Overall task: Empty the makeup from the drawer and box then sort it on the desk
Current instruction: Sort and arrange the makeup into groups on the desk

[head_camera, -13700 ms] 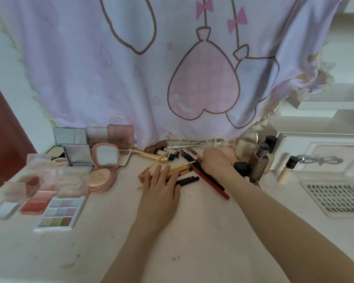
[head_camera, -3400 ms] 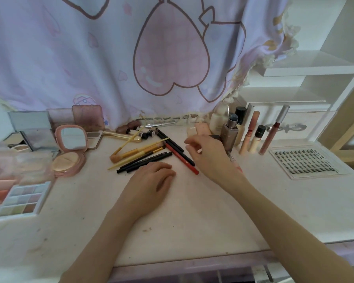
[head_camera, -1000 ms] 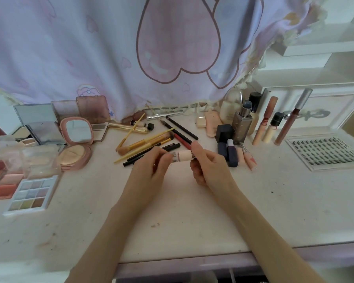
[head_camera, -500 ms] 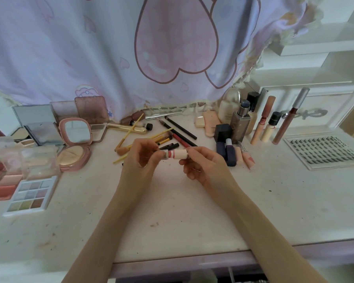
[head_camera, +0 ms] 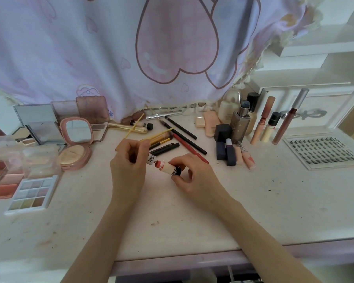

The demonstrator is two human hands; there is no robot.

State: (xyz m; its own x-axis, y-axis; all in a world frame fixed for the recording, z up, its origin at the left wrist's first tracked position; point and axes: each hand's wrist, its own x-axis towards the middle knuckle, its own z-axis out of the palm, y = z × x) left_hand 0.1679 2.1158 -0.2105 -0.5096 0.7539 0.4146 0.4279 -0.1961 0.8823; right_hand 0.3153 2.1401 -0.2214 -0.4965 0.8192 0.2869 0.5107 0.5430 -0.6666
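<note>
While raised above desk (head_camera: pixel 253 211), both hands pinch small tube (head_camera: pixel 165 166) (fingers curled): left hand (head_camera: pixel 129 166), right hand (head_camera: pixel 192 174).

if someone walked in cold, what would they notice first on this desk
Probably the two hands at the centre: the left hand and right hand each pinch an end of a small pale tube with a red band just above the desk. Behind them hangs a lilac cloth with big pink hearts. Open palettes crowd the left edge, and a lash tray lies at right.
</note>
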